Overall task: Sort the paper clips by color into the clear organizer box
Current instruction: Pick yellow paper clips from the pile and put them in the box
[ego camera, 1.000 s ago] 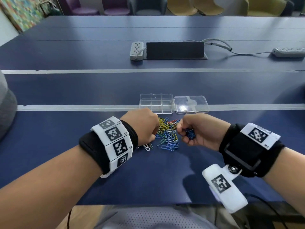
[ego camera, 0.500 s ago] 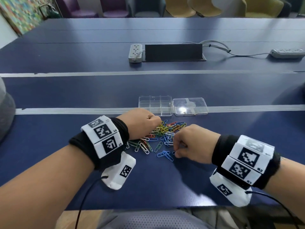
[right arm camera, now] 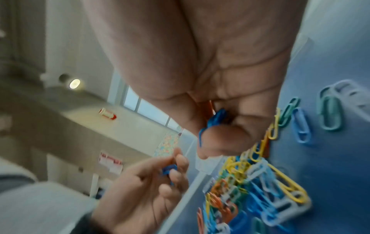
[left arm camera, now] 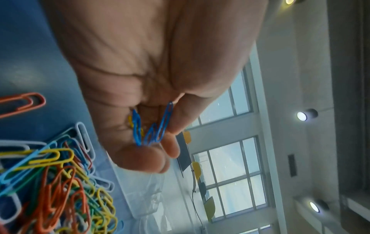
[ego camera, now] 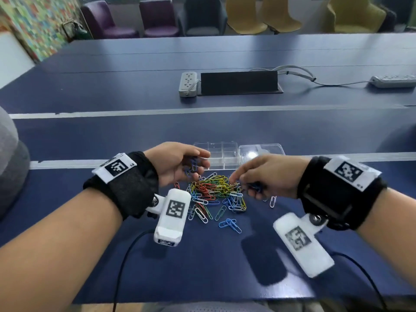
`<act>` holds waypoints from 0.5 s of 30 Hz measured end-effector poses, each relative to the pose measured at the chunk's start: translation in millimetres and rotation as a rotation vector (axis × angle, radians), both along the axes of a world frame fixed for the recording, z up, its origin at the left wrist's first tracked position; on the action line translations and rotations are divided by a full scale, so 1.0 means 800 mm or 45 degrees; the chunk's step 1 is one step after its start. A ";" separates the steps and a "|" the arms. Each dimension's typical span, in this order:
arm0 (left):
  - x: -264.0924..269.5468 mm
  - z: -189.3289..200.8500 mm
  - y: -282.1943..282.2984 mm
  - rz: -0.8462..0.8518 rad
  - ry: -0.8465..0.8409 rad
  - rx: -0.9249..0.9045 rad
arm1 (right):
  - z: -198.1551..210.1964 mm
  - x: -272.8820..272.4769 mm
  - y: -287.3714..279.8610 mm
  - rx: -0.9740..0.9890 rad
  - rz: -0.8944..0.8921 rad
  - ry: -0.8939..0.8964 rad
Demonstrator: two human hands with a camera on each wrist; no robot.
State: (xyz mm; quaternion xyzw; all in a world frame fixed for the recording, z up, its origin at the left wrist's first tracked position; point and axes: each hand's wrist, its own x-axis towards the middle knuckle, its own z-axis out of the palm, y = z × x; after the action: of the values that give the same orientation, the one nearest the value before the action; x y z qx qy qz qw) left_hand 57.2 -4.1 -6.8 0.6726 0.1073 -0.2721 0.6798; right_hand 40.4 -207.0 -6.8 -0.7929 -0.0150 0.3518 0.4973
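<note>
Left hand [ego camera: 180,164] pinches blue clips [left arm camera: 152,126]; right hand [ego camera: 265,176] pinches more blue. A stray yellow clings in the left bunch, risking mis-sort into box [ego camera: 219,146].

Dark blue table [ego camera: 225,255], crossed by two pale strips running 9 to 3 o'clock. At centre: loose heap of paper clips [ego camera: 216,194], mixed red, yellow, green, blue, white; a few strays at 6 o'clock of heap, one white at 3 o'clock. Just beyond heap, at 12 o'clock: clear organizer box [ego camera: 221,154], divided into compartments, lid [ego camera: 261,152] lying open at its 3 o'clock side. Farther at 12 o'clock: grey power strip [ego camera: 188,83] beside black cable hatch [ego camera: 239,82]. Second power strip [ego camera: 394,81] at 2 o'clock, joined by grey cable [ego camera: 299,72].
</note>
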 end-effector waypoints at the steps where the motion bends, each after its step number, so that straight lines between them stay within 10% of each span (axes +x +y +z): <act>1: 0.001 0.002 0.002 0.019 0.039 -0.016 | 0.005 0.006 0.001 0.099 -0.092 0.071; 15: 0.016 -0.005 -0.013 -0.046 -0.139 0.071 | 0.020 0.053 0.022 -0.033 -0.172 -0.015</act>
State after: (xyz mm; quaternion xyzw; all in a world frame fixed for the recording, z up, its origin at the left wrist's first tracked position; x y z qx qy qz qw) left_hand 70.0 -14.6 -11.2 0.7069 0.0653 -0.2440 0.6607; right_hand 82.6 -189.6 9.4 -0.8004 0.0401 0.3132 0.5096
